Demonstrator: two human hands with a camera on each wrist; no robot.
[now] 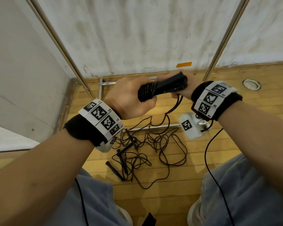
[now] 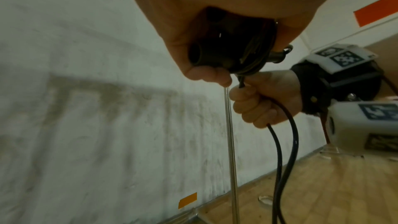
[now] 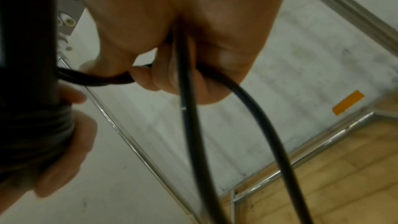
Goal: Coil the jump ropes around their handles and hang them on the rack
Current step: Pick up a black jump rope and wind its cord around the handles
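— Where's the rope?
— The left hand [image 1: 129,95] grips the black handles [image 1: 163,88], rope [image 1: 146,93] coiled round them; the right hand [image 1: 183,91] pinches the loose cord [image 3: 187,108].
— The others?
— Tangled ropes [image 1: 147,152] on the floor.

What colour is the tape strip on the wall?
Orange; the tape strip shows best in the head view.

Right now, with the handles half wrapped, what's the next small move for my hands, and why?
Probably another turn: the right hand should carry the loose cord around the handles while the left hand grips the wound end. Wraps cover only the left end, and a slack length trails to the tangle of ropes on the floor.
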